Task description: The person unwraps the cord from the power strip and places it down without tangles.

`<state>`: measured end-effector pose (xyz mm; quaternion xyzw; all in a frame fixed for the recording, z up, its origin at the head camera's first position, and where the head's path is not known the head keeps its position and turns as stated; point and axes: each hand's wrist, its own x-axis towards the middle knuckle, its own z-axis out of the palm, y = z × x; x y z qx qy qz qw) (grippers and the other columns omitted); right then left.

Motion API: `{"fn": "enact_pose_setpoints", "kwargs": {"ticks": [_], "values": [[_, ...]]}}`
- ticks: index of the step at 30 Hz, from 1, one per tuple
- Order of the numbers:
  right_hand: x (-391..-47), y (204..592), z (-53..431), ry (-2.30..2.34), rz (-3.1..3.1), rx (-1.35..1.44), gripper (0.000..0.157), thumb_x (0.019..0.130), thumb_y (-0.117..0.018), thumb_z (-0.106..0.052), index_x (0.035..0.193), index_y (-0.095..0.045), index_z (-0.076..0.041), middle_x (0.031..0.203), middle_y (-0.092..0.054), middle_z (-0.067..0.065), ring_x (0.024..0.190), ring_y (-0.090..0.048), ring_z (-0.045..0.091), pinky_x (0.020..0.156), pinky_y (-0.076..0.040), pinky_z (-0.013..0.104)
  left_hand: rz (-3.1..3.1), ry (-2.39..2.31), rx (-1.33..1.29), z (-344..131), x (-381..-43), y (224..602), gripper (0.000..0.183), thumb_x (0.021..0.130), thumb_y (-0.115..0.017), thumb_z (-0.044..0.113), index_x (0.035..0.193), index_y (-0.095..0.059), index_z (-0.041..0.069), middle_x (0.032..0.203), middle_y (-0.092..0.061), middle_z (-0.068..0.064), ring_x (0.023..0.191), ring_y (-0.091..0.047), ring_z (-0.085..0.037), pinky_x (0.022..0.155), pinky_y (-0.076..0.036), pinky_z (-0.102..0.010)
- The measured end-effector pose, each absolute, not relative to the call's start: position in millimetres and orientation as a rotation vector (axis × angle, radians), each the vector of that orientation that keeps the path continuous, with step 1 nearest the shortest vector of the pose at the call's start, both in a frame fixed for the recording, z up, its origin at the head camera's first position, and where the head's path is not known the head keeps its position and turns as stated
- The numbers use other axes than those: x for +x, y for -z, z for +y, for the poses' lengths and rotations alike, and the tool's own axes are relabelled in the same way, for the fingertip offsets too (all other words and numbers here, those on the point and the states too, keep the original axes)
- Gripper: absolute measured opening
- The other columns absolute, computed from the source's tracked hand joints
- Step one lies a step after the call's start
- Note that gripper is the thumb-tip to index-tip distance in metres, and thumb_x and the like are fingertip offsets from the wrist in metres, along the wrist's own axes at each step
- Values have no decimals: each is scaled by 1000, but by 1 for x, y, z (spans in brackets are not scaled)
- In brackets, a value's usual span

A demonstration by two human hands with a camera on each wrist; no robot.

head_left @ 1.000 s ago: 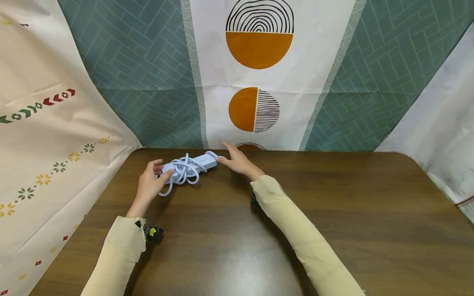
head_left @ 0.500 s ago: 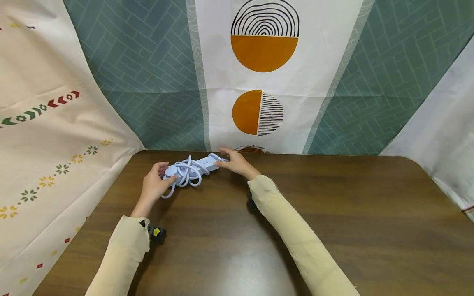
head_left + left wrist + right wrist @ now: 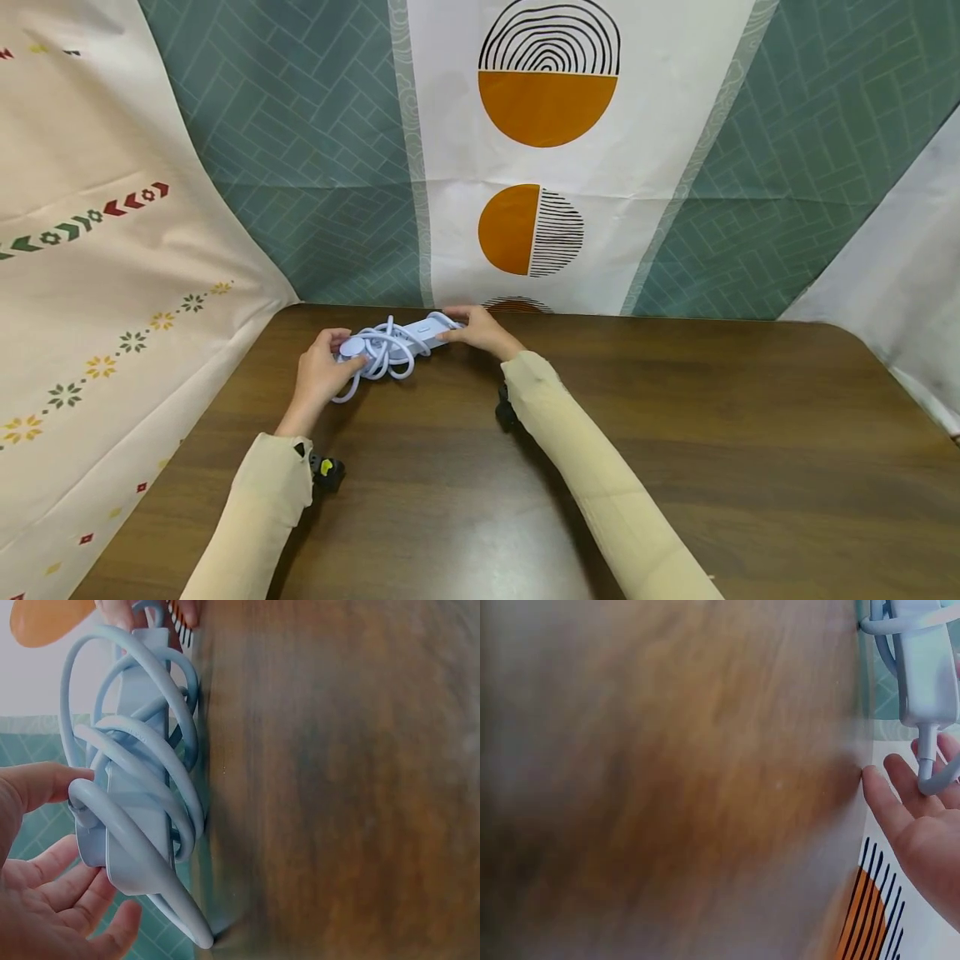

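A white power strip (image 3: 422, 327) lies on the wooden table near its back edge, its cord (image 3: 142, 750) looped around it in loose coils. At the strip's left end is a round plug (image 3: 351, 347). My left hand (image 3: 318, 371) holds that end, thumb on the near side and fingers behind. Around the right end, where the cord leaves the strip, my right hand (image 3: 483, 332) has its thumb in front and fingers beyond. In the right wrist view, the right fingers (image 3: 889, 799) are spread and lightly bent beside the cord, one fingertip near the tabletop.
A patterned cloth (image 3: 540, 233) hangs right behind the table (image 3: 675, 458). Cream cloth (image 3: 112, 292) hangs along the left side, and pale cloth (image 3: 900, 275) on the right. A black wrist camera (image 3: 327, 472) sits at the left sleeve.
My right hand has moved left, closer around the strip's right end, and its fingers have come nearer to the thumb. My left hand stays at the plug end. The head view has shifted slightly.
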<state>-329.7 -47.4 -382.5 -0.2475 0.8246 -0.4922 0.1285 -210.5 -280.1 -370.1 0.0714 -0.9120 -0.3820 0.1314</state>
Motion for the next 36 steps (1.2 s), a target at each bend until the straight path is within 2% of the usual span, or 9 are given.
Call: {"fn": "enact_pose_setpoints", "kwargs": {"ticks": [7, 16, 25, 30, 36], "values": [[-330, 381, -51, 1374, 2413, -707, 59, 74, -74, -10, 127, -51, 0, 125, -55, 13, 112, -50, 23, 94, -39, 30, -2649, 1052, 237, -279, -214, 369, 45, 77, -68, 14, 113, -49, -4, 112, -55, -24, 102, -51, -37, 86, -40, -46], [-329, 380, -54, 1281, 2485, -653, 55, 74, -76, -15, 123, -55, -2, 123, -56, 12, 111, -49, 22, 96, -37, 32, -2645, 1042, 301, -279, -214, 369, 49, 75, -70, 15, 114, -51, -7, 109, -58, -25, 99, -53, -34, 84, -42, -43], [-322, 376, -53, 1237, 2514, -644, 59, 72, -77, -18, 125, -54, -4, 125, -55, 11, 110, -48, 23, 95, -38, 34, -2624, 888, 333, -275, -218, 370, 45, 72, -72, 20, 106, -63, -8, 90, -64, -23, 82, -57, -34, 71, -42, -42], [-321, 380, -52, 1186, 2580, -699, 60, 72, -78, -21, 126, -55, -6, 121, -58, 10, 99, -52, 19, 85, -42, 29, -2571, 861, 290, -277, -218, 373, 38, 70, -74, 20, 97, -67, -5, 84, -66, -20, 78, -58, -33, 68, -41, -42], [-319, 377, -51, 1134, 2593, -783, 59, 72, -78, -21, 124, -56, -4, 115, -62, 10, 84, -49, 13, 71, -39, 21, -2548, 791, 267, -280, -216, 375, 35, 68, -76, 24, 92, -70, -1, 78, -67, -16, 72, -58, -31, 61, -40, -41]]}}
